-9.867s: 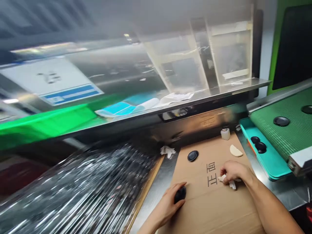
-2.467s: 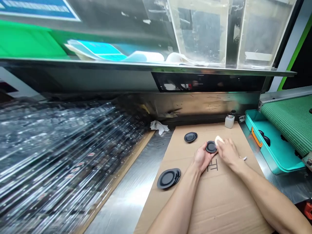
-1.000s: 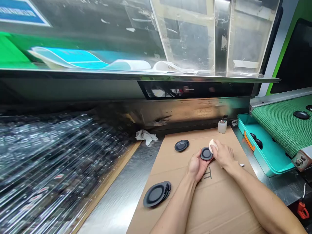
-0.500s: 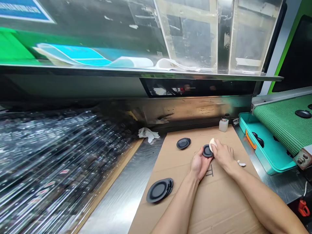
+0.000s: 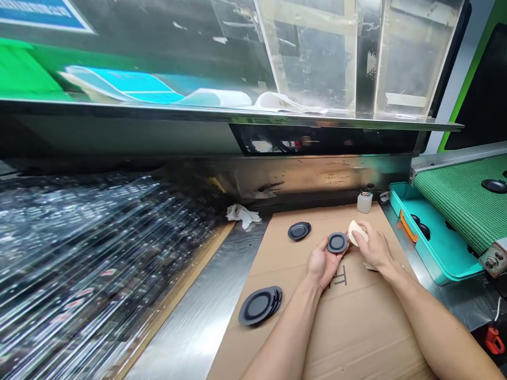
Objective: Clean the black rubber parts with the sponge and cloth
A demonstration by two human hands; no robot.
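Observation:
My left hand (image 5: 324, 264) grips a small round black plastic part (image 5: 337, 242) by its edge, its ringed face turned up. Just right of it, my right hand (image 5: 374, 248) pinches a cream-coloured sponge pad (image 5: 356, 232), apart from the part's face. Both hands are over a brown cardboard sheet (image 5: 356, 327). On the sheet's left side lies an overlapping stack of similar black parts (image 5: 256, 306); farther back sits a smaller group of them (image 5: 299, 230). A bit of white material (image 5: 370, 266) shows partly under my right hand.
A small white bottle (image 5: 364, 201) stands at the cardboard's back edge. At right, a teal bin (image 5: 439, 264) with black parts sits beneath a green conveyor belt (image 5: 467, 195). Clear plastic trays (image 5: 99, 264) fill the left. A crumpled white cloth (image 5: 243, 215) lies behind; a metal shelf (image 5: 356, 121) overhangs.
My right hand has drawn the sponge pad off the black part, to the right. My left hand still holds the part, now more fully visible.

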